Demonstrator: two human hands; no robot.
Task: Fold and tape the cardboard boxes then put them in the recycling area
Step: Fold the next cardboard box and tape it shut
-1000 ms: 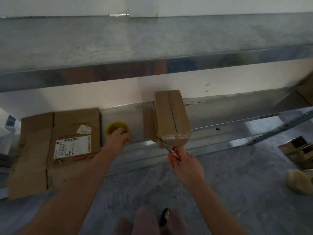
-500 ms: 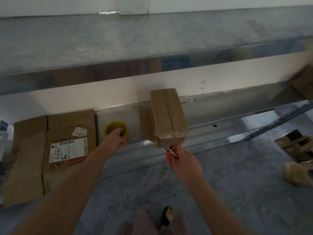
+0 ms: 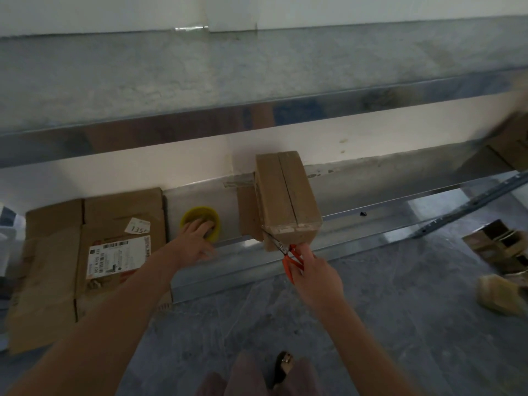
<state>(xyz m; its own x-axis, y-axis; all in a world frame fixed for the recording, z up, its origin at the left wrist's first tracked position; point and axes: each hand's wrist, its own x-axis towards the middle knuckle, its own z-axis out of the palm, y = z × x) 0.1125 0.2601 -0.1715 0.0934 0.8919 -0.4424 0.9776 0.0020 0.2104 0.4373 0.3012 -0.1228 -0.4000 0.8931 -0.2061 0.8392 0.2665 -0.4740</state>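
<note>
A small folded cardboard box stands on the low metal shelf, its near end over the shelf's front edge. My right hand grips orange-handled scissors, whose blades point at the box's near lower left corner. A yellow roll of tape lies on the shelf left of the box. My left hand rests on the roll with its fingers over the roll's hole. Flattened cardboard boxes with a white shipping label lie at the far left.
A higher metal shelf runs across above. More cardboard and a tan lump lie on the grey floor at the right. Another box is blurred at the upper right. My foot shows at the bottom.
My left hand has spread its fingers over the tape roll. My right hand stays with the scissors at the box's corner. The view has shifted slightly.
</note>
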